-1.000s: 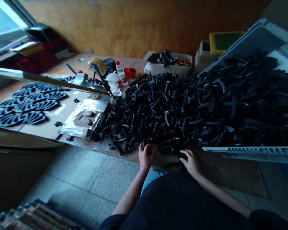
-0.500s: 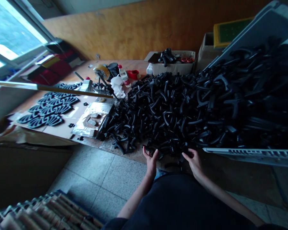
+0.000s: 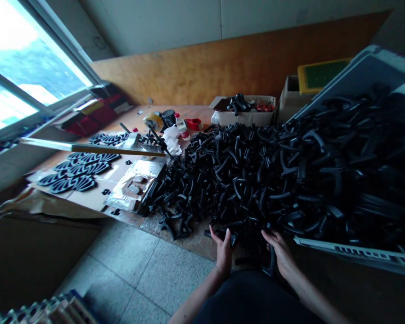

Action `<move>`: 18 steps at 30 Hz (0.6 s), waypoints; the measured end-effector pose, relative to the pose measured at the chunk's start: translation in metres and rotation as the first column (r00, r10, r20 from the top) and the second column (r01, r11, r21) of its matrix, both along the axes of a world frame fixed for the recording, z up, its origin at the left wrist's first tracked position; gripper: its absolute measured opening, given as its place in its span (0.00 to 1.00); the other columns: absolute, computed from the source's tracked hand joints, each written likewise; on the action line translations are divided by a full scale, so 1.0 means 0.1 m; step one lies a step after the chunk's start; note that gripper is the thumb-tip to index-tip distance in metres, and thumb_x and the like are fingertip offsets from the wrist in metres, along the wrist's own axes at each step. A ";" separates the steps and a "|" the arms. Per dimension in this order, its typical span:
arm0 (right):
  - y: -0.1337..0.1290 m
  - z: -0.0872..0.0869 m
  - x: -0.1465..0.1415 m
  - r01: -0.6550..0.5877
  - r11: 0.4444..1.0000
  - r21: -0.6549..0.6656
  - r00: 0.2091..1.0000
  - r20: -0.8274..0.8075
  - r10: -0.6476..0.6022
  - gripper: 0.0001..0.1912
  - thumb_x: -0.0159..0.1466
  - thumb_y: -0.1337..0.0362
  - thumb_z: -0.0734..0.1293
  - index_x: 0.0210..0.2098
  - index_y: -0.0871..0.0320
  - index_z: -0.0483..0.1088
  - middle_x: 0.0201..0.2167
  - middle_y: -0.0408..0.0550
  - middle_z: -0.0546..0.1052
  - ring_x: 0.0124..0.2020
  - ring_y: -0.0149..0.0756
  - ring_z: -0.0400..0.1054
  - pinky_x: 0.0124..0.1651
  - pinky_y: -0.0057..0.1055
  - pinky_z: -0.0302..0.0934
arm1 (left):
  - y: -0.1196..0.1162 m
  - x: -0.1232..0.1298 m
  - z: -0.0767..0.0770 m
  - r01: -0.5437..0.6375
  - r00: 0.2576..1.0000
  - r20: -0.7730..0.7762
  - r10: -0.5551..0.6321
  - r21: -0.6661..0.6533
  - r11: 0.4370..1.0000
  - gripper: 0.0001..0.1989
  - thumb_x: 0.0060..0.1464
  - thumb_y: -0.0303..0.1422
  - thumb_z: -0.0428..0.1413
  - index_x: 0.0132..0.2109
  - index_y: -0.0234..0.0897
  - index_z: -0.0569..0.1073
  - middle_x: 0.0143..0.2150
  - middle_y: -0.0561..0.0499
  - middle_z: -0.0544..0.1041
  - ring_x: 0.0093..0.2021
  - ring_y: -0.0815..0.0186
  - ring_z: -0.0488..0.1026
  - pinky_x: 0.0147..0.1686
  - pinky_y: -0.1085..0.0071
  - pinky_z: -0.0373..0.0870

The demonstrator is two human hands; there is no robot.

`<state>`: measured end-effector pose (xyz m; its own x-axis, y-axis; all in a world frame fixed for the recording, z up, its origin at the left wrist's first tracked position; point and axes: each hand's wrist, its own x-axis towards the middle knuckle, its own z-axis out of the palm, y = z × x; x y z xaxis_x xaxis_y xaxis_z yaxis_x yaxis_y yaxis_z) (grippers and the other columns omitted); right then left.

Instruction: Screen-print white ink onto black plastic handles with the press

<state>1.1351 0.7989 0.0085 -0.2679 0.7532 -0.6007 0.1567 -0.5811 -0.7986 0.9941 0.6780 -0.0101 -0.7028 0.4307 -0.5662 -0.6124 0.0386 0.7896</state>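
A large heap of curved black plastic parts (image 3: 229,180) covers the front of the table. At its near edge my left hand (image 3: 223,254) has thumb and fingers closed around a dark black plastic part (image 3: 234,240), partly hidden by the fingers. Close to my body, my right hand (image 3: 281,252) grips a curved black plastic part (image 3: 271,263) that hangs down from the fingers. Between the hands, another dark part (image 3: 245,261) shows low near the table edge; what supports it I cannot tell.
Left of the heap lies a foil-covered plate (image 3: 135,186), with fan-shaped black pieces (image 3: 74,173) beyond. A long bar (image 3: 94,148) juts across the table. A bottle (image 3: 181,127) and a cardboard box (image 3: 253,118) stand behind. A tipped grey crate (image 3: 357,254) is at right.
The view has tilted up, so everything sits lower in the picture. A curved part now shows hanging plainly from my right hand. My left hand keeps its grip near the heap.
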 end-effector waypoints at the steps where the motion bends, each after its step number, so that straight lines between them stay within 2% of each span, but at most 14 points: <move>1: -0.01 0.01 -0.04 0.028 1.000 0.009 0.999 0.017 -0.028 0.34 0.45 0.45 0.77 0.45 0.57 0.69 0.41 0.44 0.77 0.46 0.41 0.70 0.40 0.31 0.64 | 0.00 0.01 0.01 -0.001 1.000 0.016 0.000 0.054 0.999 0.53 0.51 0.52 0.60 0.68 0.65 0.29 0.70 0.48 0.58 0.63 0.57 0.66 0.50 0.61 0.74; 4: -0.03 0.10 -0.20 0.058 0.998 -0.020 0.998 -0.019 -0.058 0.36 0.44 0.46 0.78 0.45 0.55 0.64 0.40 0.43 0.77 0.46 0.41 0.71 0.44 0.32 0.67 | 0.00 0.01 0.05 -0.011 0.999 0.036 0.006 0.127 0.992 0.51 0.51 0.51 0.60 0.67 0.67 0.29 0.72 0.48 0.53 0.65 0.54 0.63 0.49 0.59 0.75; 7: -0.06 0.16 -0.33 0.056 0.997 -0.059 0.996 -0.065 -0.060 0.41 0.41 0.50 0.80 0.48 0.52 0.58 0.40 0.41 0.75 0.44 0.42 0.72 0.41 0.36 0.70 | 0.01 0.00 0.08 0.013 1.000 -0.018 -0.010 0.146 0.989 0.52 0.51 0.49 0.61 0.68 0.62 0.32 0.72 0.44 0.51 0.65 0.51 0.63 0.51 0.57 0.73; 9: -0.09 0.16 -0.38 0.074 0.996 -0.058 0.995 -0.068 -0.077 0.43 0.39 0.52 0.81 0.48 0.51 0.57 0.40 0.42 0.75 0.43 0.43 0.73 0.38 0.36 0.72 | 0.02 0.02 0.06 0.088 0.992 -0.110 -0.068 0.183 0.979 0.49 0.50 0.46 0.63 0.69 0.54 0.40 0.69 0.42 0.58 0.64 0.52 0.64 0.56 0.56 0.69; 11: -0.12 0.17 -0.41 0.066 0.998 -0.025 0.993 -0.098 -0.068 0.41 0.40 0.52 0.80 0.47 0.52 0.59 0.42 0.43 0.75 0.44 0.43 0.73 0.39 0.36 0.72 | 0.06 0.08 0.06 0.197 0.963 -0.224 -0.149 0.214 0.957 0.43 0.49 0.42 0.65 0.66 0.46 0.51 0.62 0.41 0.68 0.61 0.54 0.67 0.60 0.57 0.65; 13: -0.12 0.29 -0.48 0.030 0.999 0.017 0.984 -0.174 -0.027 0.38 0.42 0.53 0.80 0.47 0.53 0.61 0.42 0.44 0.76 0.46 0.44 0.72 0.42 0.36 0.71 | 0.17 0.12 0.14 0.288 0.924 -0.322 -0.206 0.232 0.929 0.37 0.48 0.39 0.66 0.62 0.43 0.58 0.55 0.43 0.73 0.55 0.56 0.72 0.58 0.57 0.67; 15: -0.05 0.59 -0.63 -0.023 0.997 0.070 0.963 -0.265 0.041 0.36 0.44 0.55 0.79 0.48 0.53 0.62 0.43 0.46 0.76 0.47 0.45 0.72 0.45 0.37 0.71 | 0.38 0.08 0.39 0.328 0.888 -0.409 -0.209 0.247 0.912 0.35 0.49 0.37 0.65 0.61 0.43 0.58 0.52 0.45 0.74 0.49 0.58 0.75 0.52 0.59 0.72; 17: 0.13 1.04 -0.86 -0.072 0.984 0.162 0.930 -0.346 0.125 0.35 0.47 0.56 0.78 0.51 0.53 0.63 0.45 0.47 0.76 0.49 0.45 0.71 0.48 0.39 0.70 | 0.69 -0.12 0.81 0.330 0.830 -0.533 -0.166 0.229 0.916 0.30 0.52 0.36 0.62 0.60 0.41 0.61 0.51 0.44 0.75 0.46 0.60 0.75 0.48 0.62 0.74; 18: 0.27 1.30 -0.98 -0.083 0.969 0.232 0.906 -0.387 0.170 0.31 0.49 0.57 0.77 0.49 0.54 0.65 0.48 0.49 0.75 0.52 0.45 0.70 0.51 0.39 0.68 | 0.86 -0.28 1.06 0.366 0.768 -0.613 -0.186 0.182 0.913 0.26 0.54 0.35 0.60 0.58 0.40 0.64 0.49 0.44 0.75 0.45 0.61 0.75 0.47 0.62 0.74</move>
<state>1.0368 0.8258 0.1385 -0.5547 0.7912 -0.2575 -0.1411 -0.3944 -0.9080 0.9661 0.7638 0.0961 -0.6796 0.7298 0.0743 -0.0406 -0.1385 0.9895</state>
